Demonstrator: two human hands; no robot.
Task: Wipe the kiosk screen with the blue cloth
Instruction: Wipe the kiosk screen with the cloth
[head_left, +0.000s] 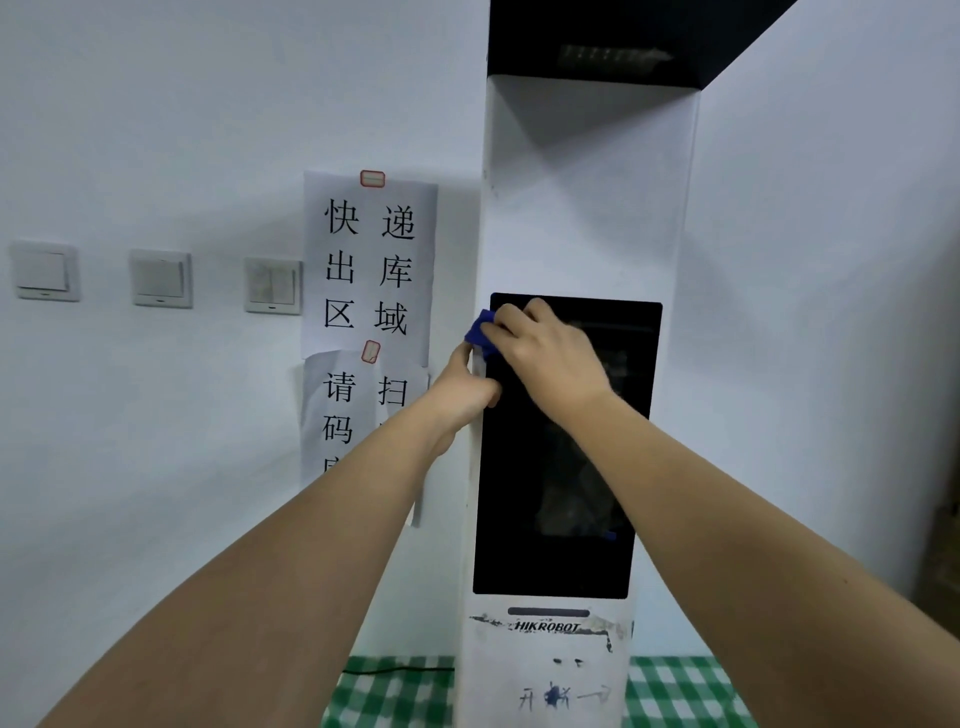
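A tall white kiosk (587, 208) stands in front of me with a dark screen (550, 493) set in its front. My right hand (545, 348) holds a small blue cloth (480, 332) against the screen's upper left corner; most of the cloth is hidden under my fingers. My left hand (462, 387) grips the kiosk's left edge just below the cloth, thumb on the front by the screen's border.
Paper notices (371, 265) with large black characters are taped to the wall left of the kiosk. Three light switches (161, 278) sit further left. The kiosk stands on a green checked tablecloth (395, 691), where a black cable (395, 670) runs.
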